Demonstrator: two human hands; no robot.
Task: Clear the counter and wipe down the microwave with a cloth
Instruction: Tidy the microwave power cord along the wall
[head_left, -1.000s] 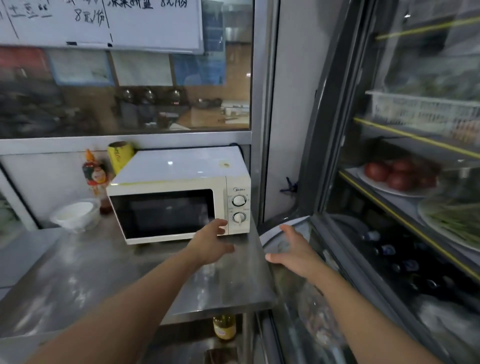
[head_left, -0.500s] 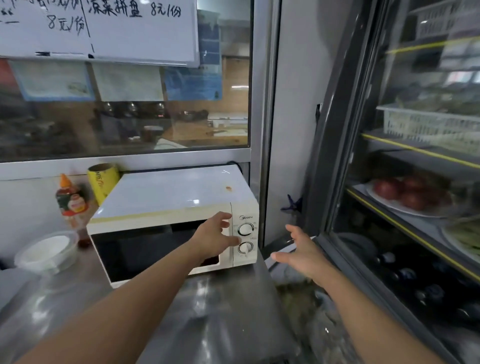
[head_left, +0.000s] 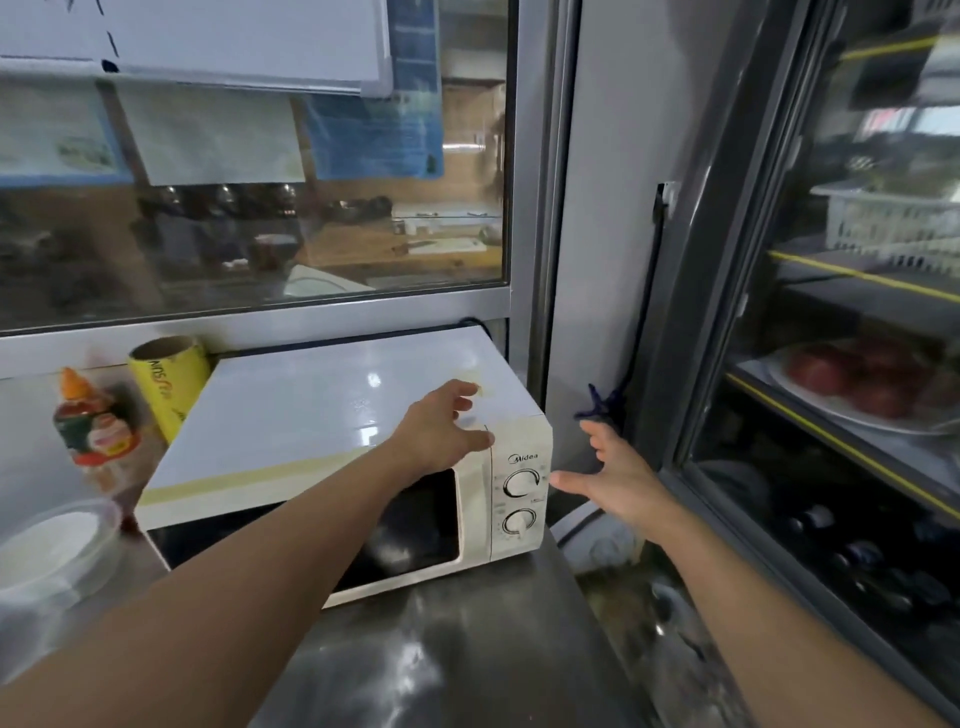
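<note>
A stainless steel tabletop (head_left: 467, 639), dull and smeared with reflections, is seen below a glass partition with a whiteboard (head_left: 249, 41) and papers hung on it; a glass-doored display fridge (head_left: 857, 364) stands to the right. One cream microwave (head_left: 332, 447) is set at the tabletop's back right corner, its door closed, and two dials (head_left: 521, 501) are carried on its front panel. Along the back edge, left of the microwave, one yellow roll (head_left: 169, 382), one orange-capped sauce bottle (head_left: 93, 426) and one white bowl (head_left: 49, 545) are placed. One plate of red fruit (head_left: 857, 384) is kept inside the fridge. The left hand (head_left: 441, 431) is laid on the microwave's top front right corner, fingers spread and nothing held. The right hand (head_left: 618, 478) is held open just beside the microwave's right side, apparently without contact, fingers splayed.
</note>
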